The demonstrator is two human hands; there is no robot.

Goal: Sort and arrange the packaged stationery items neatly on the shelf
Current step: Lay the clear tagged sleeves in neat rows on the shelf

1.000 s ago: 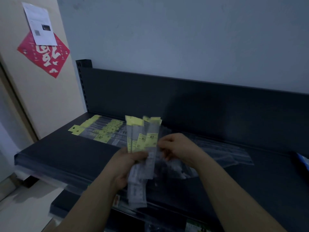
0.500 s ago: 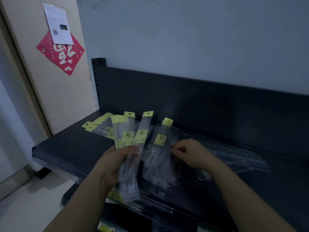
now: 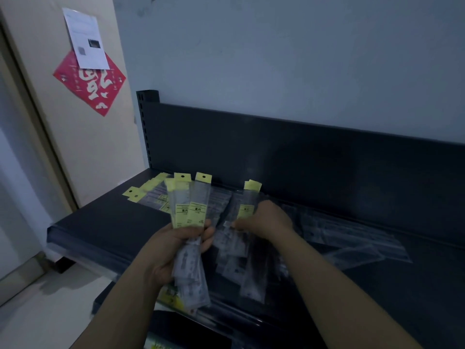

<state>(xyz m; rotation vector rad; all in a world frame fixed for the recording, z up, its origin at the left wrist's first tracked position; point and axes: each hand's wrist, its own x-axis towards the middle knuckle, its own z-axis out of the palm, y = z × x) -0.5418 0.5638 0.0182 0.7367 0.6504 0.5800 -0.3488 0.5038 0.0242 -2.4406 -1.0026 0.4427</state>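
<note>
Shelf: a dark metal shelf [image 3: 105,222] with a raised back panel [image 3: 314,162] and a perforated upright [image 3: 147,127] at its far left corner.
Left hand: the left hand [image 3: 176,248] has fingers and thumb curled round a bundle of packets [image 3: 190,205]. It holds them fanned upright above the front edge of the shelf, yellow header cards on top.
Right hand: the right hand [image 3: 266,217] is just beside the left, fingers bent. It pinches a single packet [image 3: 252,185], whose yellow header sticks up past the knuckles.
On the shelf: a row of packets [image 3: 148,191] lies flat near the far left corner. A loose heap [image 3: 234,250] lies under both hands near the front edge. Clear packets [image 3: 352,238] are spread flat towards the right, close to the back panel.
Room: a grey-blue wall [image 3: 276,59] rises behind the shelf. To the left stands a cream door [image 3: 83,152] bearing a red paper diamond [image 3: 91,89] with a white sheet [image 3: 86,39] overlapping its top. The pale floor [image 3: 37,311] shows below the shelf's left end.
Light: dim, so the small print on the labels is hard to read.
</note>
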